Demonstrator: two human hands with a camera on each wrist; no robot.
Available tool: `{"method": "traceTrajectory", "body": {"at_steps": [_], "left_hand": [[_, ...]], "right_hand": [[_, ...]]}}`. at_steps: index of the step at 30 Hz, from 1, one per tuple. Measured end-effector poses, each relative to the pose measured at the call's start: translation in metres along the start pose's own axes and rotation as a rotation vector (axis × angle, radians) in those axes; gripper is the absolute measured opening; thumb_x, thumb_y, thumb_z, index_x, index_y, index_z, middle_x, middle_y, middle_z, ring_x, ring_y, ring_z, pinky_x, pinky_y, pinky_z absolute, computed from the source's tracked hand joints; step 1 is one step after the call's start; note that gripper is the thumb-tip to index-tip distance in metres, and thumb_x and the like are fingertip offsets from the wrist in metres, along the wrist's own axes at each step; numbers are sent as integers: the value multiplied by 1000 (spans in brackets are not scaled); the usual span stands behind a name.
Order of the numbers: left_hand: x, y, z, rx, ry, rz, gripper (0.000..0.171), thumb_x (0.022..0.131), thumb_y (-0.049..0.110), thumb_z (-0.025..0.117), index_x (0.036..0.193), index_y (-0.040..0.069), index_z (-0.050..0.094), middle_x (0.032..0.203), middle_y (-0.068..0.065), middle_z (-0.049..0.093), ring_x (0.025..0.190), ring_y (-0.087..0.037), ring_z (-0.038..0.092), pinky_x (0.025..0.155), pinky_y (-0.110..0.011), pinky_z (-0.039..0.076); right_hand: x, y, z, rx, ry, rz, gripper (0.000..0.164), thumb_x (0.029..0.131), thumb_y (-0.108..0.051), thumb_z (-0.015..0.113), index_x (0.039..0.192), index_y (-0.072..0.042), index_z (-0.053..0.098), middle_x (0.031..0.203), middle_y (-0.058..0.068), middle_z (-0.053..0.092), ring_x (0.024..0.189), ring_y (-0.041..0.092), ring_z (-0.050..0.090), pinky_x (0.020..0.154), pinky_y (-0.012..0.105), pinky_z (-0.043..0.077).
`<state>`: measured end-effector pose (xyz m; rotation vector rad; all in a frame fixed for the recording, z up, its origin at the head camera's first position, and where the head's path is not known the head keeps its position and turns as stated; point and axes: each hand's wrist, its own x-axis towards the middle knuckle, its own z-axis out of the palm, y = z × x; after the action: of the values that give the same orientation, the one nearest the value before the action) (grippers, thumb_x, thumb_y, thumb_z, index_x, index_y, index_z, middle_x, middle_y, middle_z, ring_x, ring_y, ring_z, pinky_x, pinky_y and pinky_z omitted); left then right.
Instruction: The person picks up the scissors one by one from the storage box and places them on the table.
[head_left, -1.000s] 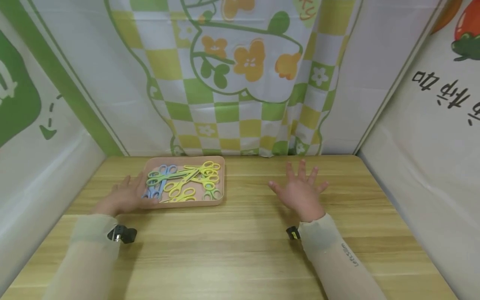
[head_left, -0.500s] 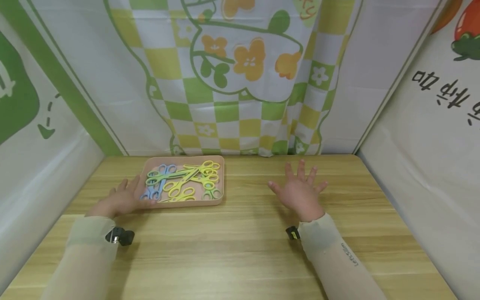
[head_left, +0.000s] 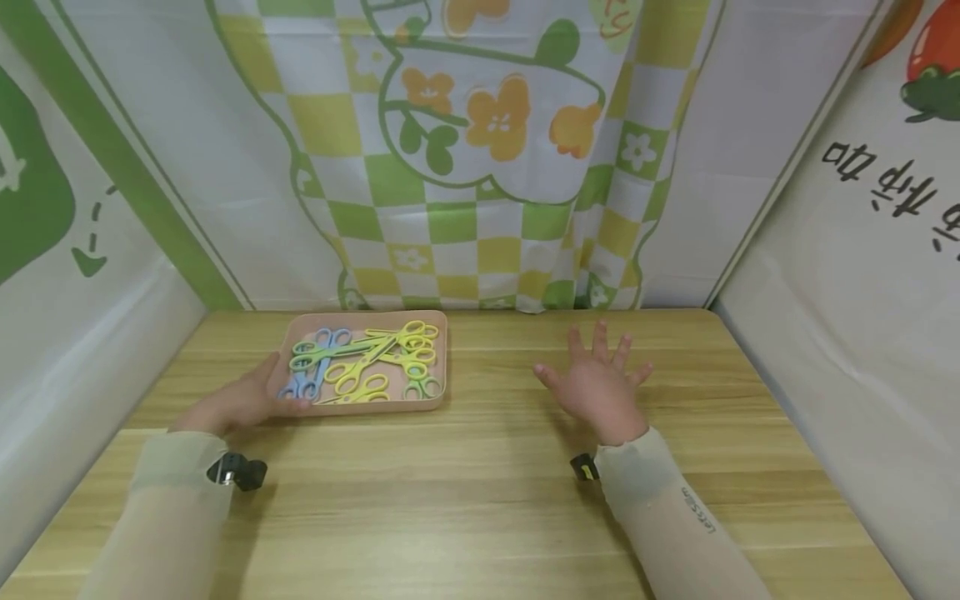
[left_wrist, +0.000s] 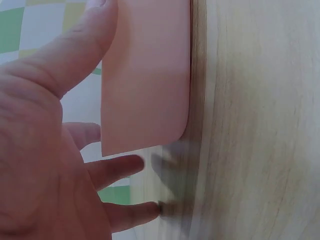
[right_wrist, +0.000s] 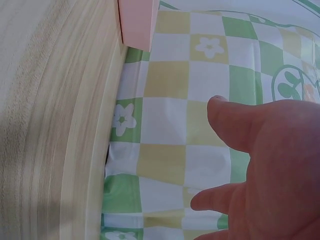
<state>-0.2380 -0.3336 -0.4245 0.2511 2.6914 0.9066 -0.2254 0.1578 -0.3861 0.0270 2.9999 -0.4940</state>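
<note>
A shallow pink tray (head_left: 443, 358) lies at the table's far left, holding several small scissors in yellow (head_left: 363, 364), green (head_left: 303, 361) and blue (head_left: 321, 371). My left hand (head_left: 236, 402) is at its left end. The thumb lies by the front corner, and the other fingers reach along the left side, partly hidden. In the left wrist view, the thumb meets the tray wall (left_wrist: 150, 85), while the lower fingers (left_wrist: 120, 170) stretch out straight below the tray's end. My right hand (head_left: 600, 396), fingers spread, is at the table's right side and holds nothing.
The wooden table (head_left: 480, 492) runs back to a checked curtain (head_left: 457, 242). Printed white sheets stand at the left (head_left: 112, 317) and right (head_left: 840, 333). A black strap device (head_left: 238, 472) is on the left wrist, another (head_left: 585, 467) on the right.
The left hand shifts slightly left, and its fanned fingers lower out of sight beside the tray's left side. The right hand, the tray and the scissors stay put.
</note>
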Motion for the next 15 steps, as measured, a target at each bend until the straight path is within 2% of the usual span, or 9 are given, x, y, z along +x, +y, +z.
{"method": "traceTrajectory", "body": {"at_steps": [2,9,15], "left_hand": [[-1,2,-1,-51,-12,5,116,88,39,76,151,-13,-6,150,-46,7,134,-64,13,104,-74,15],[1,0,0,-64,6,7,117,85,39,79,152,-13,-1,148,-42,18,131,-57,27,104,-72,20],[2,0,-1,-73,15,22,116,84,38,81,152,-14,3,146,-40,23,126,-53,34,104,-70,23]], "right_hand": [[0,1,0,-6,0,0,101,89,-81,35,161,-14,15,163,23,-9,137,52,-25,93,82,-14],[1,2,0,-7,-14,12,100,89,-81,35,161,-14,16,162,22,-11,138,51,-26,93,81,-16],[0,0,-2,-10,-40,24,98,90,-80,36,161,-15,16,163,21,-12,138,49,-26,94,80,-15]]}}
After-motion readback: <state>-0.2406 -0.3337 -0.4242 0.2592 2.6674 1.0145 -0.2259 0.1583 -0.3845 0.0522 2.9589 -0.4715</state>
